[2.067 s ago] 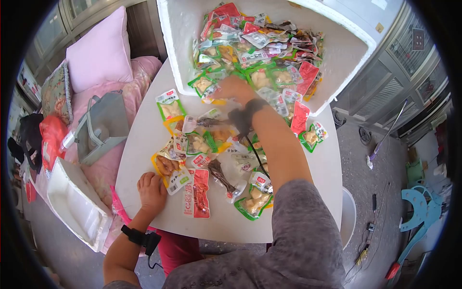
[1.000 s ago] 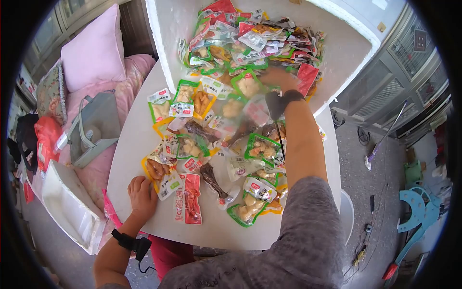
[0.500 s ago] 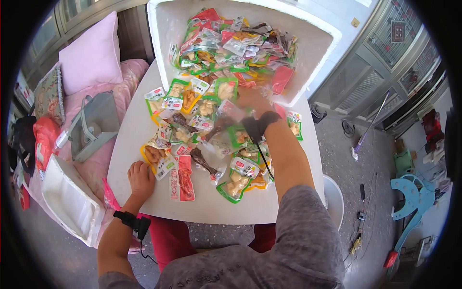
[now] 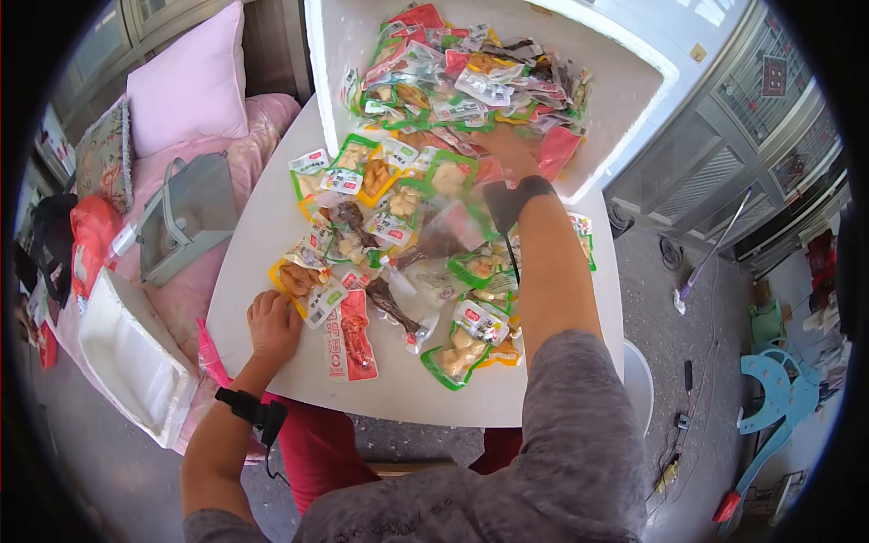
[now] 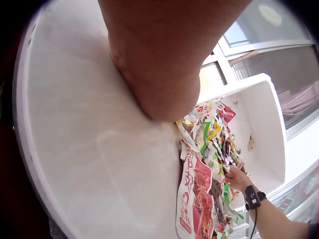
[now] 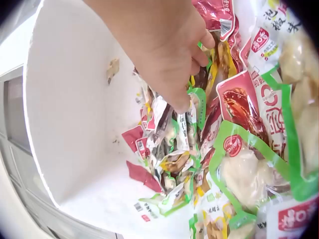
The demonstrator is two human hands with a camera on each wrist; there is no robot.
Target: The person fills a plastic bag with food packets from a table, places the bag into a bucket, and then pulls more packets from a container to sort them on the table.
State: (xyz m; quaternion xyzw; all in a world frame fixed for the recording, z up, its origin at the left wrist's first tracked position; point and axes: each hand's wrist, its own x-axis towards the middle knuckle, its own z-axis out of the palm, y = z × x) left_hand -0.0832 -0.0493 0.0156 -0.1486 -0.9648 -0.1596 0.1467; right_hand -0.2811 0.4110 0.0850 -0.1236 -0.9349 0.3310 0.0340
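From above and behind, the left grip (image 4: 275,326) and right grip (image 4: 510,152) are faced by the head view; each is seen closely from its wrist; the box (image 4: 620,86) is shared by all.

R arm (image 4: 559,271) outstretched, R hand (image 4: 505,149) w/ fingers bent; L hand (image 4: 274,326) palm-down.

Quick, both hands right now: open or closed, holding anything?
Left hand: open, resting on the table, holding nothing.
Right hand: fingers bent among the packets in the white box; grip cannot be told.
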